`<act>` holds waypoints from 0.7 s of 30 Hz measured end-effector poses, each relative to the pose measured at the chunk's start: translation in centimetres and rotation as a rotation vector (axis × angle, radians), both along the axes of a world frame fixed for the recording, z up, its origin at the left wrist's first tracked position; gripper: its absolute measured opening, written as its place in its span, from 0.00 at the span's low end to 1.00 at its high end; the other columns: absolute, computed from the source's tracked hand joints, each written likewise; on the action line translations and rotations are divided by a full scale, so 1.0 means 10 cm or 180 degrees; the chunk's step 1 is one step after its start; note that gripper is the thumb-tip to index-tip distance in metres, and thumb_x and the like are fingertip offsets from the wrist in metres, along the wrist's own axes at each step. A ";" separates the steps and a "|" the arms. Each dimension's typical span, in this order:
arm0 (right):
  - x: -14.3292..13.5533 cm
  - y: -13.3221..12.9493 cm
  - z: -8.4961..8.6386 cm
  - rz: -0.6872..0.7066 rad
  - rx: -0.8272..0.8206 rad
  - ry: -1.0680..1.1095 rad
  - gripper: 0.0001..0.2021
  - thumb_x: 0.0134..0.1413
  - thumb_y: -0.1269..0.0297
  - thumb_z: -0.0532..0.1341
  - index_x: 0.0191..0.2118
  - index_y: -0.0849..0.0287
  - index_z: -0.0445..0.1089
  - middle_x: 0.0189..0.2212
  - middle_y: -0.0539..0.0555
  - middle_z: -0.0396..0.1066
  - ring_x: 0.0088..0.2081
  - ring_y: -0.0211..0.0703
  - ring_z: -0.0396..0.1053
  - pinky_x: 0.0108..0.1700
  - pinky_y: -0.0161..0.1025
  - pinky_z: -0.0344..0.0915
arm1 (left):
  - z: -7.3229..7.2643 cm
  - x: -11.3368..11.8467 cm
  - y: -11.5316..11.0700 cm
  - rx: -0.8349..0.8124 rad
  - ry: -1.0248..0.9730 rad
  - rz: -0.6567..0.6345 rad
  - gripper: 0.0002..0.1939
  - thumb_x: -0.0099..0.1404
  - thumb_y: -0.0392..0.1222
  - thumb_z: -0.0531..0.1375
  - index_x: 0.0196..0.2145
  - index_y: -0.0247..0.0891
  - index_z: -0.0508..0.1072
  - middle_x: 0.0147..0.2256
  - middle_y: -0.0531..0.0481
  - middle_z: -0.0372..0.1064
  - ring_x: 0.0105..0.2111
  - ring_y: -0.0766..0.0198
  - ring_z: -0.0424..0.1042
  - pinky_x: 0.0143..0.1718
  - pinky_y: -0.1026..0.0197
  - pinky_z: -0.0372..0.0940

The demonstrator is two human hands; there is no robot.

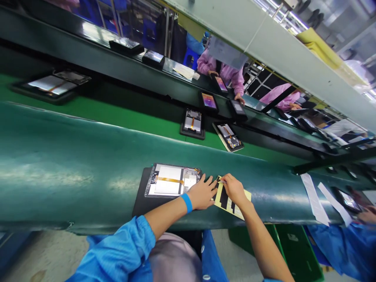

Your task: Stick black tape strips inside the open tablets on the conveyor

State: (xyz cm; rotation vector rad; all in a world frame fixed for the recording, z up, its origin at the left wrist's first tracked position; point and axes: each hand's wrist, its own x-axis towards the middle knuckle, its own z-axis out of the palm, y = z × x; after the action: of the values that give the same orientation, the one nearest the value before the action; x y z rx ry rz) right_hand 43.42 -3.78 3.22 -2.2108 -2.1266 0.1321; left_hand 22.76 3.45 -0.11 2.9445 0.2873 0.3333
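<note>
Blurred, cut-off pinkish shape (pixel 176 258); left hand (pixel 202 192) open, overlapping tablet (pixel 169 180); right hand (pixel 234 188) pinched shut over yellow sheet (pixel 239 211), contents obscured.

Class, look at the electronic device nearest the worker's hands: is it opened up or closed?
Opened up: the device lies with its insides showing, an orange ribbon and a circuit board both visible.

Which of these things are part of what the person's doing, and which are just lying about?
Part of the job, by the look of it:
- yellow sheet, at the right hand
- open tablet, beside the left hand
- black mat under it

Apparently just lying about:
- white paper strips
- green crate
</note>
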 end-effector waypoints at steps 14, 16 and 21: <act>0.00 -0.05 0.42 -0.0250 0.0746 0.0953 0.08 0.64 0.64 0.54 0.37 0.55 0.69 0.36 0.55 0.73 0.38 0.46 0.72 0.43 0.41 0.67 | 0.00 0.01 0.01 -0.0231 -0.0155 -0.0001 0.24 0.68 0.55 0.58 0.56 0.40 0.74 0.63 0.37 0.66 0.63 0.40 0.61 0.61 0.35 0.52; -0.07 -0.04 0.53 -0.0264 0.0846 0.1131 0.07 0.63 0.63 0.55 0.36 0.55 0.70 0.35 0.56 0.74 0.37 0.47 0.72 0.42 0.41 0.68 | 0.04 0.01 0.01 -0.0351 -0.0265 0.0020 0.23 0.68 0.54 0.60 0.55 0.38 0.75 0.62 0.37 0.67 0.62 0.40 0.62 0.62 0.36 0.53; -0.31 -0.03 0.80 -0.0195 0.1010 0.1397 0.08 0.64 0.62 0.56 0.34 0.55 0.71 0.34 0.56 0.73 0.36 0.46 0.71 0.40 0.40 0.67 | 0.26 -0.17 0.04 -0.0794 -0.0775 0.0338 0.16 0.73 0.46 0.55 0.52 0.38 0.74 0.56 0.41 0.70 0.57 0.53 0.67 0.58 0.50 0.62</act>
State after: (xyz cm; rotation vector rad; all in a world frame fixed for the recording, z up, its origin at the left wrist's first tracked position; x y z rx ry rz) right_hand 40.35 -4.11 11.22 -1.8573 -1.7105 0.2335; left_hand 21.03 3.82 2.44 2.6171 0.4188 0.6162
